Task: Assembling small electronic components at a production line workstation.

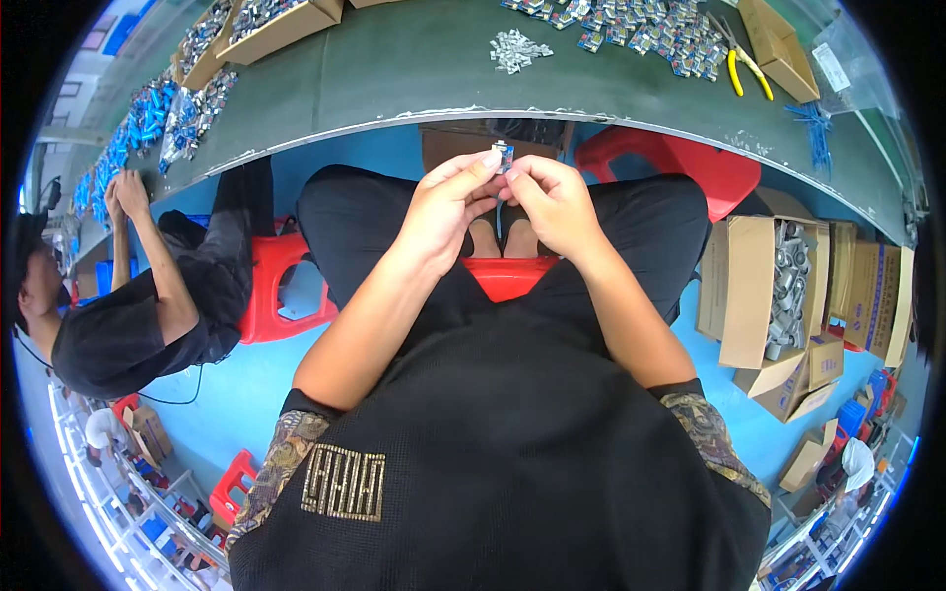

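Just off the near edge of the green worktable (394, 74), both my hands meet over my lap. Between their fingertips is a small circuit board (506, 155), blue with a pale metal part at its top end. My left hand (455, 197) pinches it with the thumb along its side. The fingers of my right hand (549, 202) are closed at the board's lower right edge. Fingers cover much of the board. On the table beyond lie a small pile of silvery metal parts (517, 50) and many similar blue boards (641, 34).
Yellow-handled pliers (741, 64) lie at the far right beside a cardboard box (778, 47) and blue wires (814, 133). An open carton of grey parts (788, 291) stands on the right. At left, a co-worker (138, 315) handles blue pieces. Red stools (281, 286) stand near.
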A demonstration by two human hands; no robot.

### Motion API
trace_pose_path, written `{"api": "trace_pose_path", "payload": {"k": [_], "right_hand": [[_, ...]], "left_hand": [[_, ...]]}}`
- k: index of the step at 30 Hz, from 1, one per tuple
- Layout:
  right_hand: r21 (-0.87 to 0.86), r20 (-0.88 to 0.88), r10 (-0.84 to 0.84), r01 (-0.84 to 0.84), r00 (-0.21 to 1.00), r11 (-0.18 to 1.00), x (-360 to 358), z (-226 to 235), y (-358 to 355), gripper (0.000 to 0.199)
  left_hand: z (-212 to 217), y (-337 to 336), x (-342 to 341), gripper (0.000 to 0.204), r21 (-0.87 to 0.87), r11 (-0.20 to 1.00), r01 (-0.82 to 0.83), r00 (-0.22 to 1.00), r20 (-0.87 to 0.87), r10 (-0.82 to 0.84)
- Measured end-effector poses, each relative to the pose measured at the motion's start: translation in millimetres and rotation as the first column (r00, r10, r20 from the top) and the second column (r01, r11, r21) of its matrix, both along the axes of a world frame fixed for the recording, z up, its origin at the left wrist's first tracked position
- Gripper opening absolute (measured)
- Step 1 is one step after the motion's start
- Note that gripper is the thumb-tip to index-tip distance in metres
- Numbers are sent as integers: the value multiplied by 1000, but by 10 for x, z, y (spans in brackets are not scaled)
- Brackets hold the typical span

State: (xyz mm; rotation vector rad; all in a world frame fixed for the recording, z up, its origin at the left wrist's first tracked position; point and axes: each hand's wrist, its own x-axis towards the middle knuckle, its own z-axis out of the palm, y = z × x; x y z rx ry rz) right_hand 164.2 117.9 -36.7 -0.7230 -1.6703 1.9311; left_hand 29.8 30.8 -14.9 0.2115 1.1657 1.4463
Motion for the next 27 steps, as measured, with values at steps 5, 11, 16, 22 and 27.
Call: {"api": "trace_pose_path", "payload": {"k": [5,11,16,22,27], "right_hand": [[58,14,-30,29,999,998,-40,-82,42,18],[-81,6,-100,100,995,992,-58,-11,84,19],[-72,-4,-100,100,995,992,-110,60,109,17],[-139,-50,-110,102,993,985,-150,133,106,18],[-147,3,-104,104,995,984,-166,74,142,19]], "left_hand": [[-26,41,-29,25,23,999,25,994,-108,-22],[-109,114,-178,21,94,964,247,893,-408,-189],[-194,212,-238,20,107,933,345,842,-476,-256],[-173,255,-240,22,166,933,319,895,-378,-238],[-145,289,-234,23,117,949,294,911,-336,-240]]}}
